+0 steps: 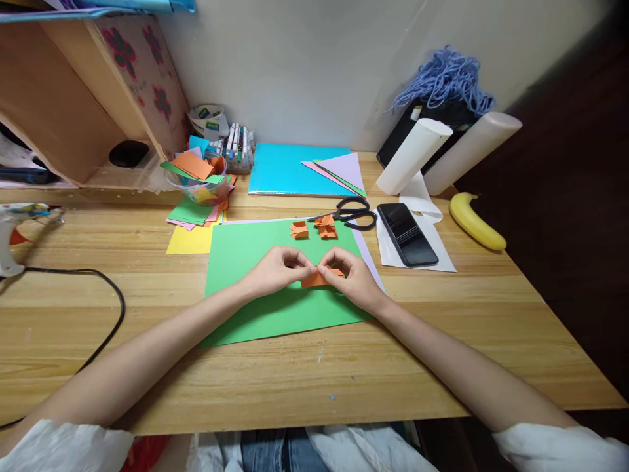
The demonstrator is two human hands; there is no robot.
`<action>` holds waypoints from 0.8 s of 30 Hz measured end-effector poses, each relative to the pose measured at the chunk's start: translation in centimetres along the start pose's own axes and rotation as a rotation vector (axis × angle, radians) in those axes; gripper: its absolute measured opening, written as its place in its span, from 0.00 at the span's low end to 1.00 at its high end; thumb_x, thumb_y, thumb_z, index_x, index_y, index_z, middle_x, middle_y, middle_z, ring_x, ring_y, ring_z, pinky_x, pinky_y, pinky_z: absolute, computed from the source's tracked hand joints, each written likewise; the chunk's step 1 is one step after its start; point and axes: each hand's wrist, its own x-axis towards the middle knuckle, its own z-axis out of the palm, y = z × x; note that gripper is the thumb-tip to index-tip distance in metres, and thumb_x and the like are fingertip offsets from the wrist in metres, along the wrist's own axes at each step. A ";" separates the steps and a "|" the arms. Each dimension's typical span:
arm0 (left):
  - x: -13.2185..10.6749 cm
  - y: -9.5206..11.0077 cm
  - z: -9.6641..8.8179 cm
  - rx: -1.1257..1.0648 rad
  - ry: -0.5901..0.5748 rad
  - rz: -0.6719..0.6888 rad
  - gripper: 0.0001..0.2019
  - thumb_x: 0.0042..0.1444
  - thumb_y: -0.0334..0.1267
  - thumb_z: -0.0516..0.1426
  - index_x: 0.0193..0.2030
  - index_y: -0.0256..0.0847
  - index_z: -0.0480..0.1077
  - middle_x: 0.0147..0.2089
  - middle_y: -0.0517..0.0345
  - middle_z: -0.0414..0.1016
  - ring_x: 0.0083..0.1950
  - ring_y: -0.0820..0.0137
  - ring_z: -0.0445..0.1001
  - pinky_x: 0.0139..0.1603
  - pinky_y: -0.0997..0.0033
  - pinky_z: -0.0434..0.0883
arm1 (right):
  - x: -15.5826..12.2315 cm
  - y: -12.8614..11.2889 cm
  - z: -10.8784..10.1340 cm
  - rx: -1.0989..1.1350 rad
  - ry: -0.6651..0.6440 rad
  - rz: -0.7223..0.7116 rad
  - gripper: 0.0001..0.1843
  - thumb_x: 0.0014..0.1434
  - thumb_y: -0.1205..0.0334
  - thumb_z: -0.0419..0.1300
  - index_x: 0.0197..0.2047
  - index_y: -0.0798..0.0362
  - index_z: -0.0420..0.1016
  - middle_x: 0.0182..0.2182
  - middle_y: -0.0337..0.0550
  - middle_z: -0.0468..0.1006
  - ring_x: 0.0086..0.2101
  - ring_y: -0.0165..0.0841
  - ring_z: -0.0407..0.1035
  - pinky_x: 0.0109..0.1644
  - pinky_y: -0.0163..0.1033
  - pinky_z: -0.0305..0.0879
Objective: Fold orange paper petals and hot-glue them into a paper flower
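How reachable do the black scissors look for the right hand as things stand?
Likely yes: the black scissors lie beyond the right hand, handle end uncovered, though that hand would probably have to let go of the orange paper first.

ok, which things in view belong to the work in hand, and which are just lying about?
Part of it:
orange paper, pinched by left hand and right hand
folded orange pieces
green sheet underneath
scissors, probably

Lying about, I'd judge:
banana
phone
blue yarn
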 end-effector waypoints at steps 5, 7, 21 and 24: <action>-0.2 -0.2 0.4 -0.011 0.029 0.001 0.09 0.45 0.39 0.60 0.25 0.33 0.69 0.23 0.60 0.69 0.24 0.77 0.65 0.26 0.77 0.62 | 0.0 0.2 0.1 0.010 -0.005 0.002 0.06 0.55 0.61 0.57 0.30 0.54 0.66 0.28 0.39 0.69 0.31 0.29 0.65 0.35 0.34 0.63; -0.3 -0.2 0.4 -0.007 -0.012 0.020 0.09 0.46 0.38 0.59 0.25 0.33 0.69 0.23 0.59 0.69 0.25 0.77 0.65 0.26 0.77 0.62 | -0.1 0.3 0.1 0.006 -0.030 -0.001 0.04 0.54 0.62 0.56 0.30 0.54 0.67 0.28 0.39 0.70 0.31 0.29 0.65 0.35 0.34 0.63; -0.5 0.1 0.7 0.000 0.006 0.114 0.05 0.48 0.34 0.54 0.26 0.35 0.65 0.23 0.65 0.62 0.26 0.78 0.60 0.27 0.78 0.57 | 0.1 -0.1 0.1 0.045 -0.012 0.034 0.07 0.53 0.60 0.58 0.28 0.54 0.67 0.25 0.39 0.70 0.28 0.29 0.66 0.33 0.35 0.64; -0.5 0.0 0.7 0.019 0.021 0.124 0.05 0.49 0.35 0.54 0.26 0.35 0.64 0.22 0.65 0.61 0.25 0.78 0.59 0.25 0.78 0.57 | 0.1 0.0 0.1 0.053 -0.011 0.040 0.08 0.53 0.58 0.58 0.28 0.54 0.67 0.25 0.38 0.70 0.28 0.29 0.65 0.32 0.34 0.63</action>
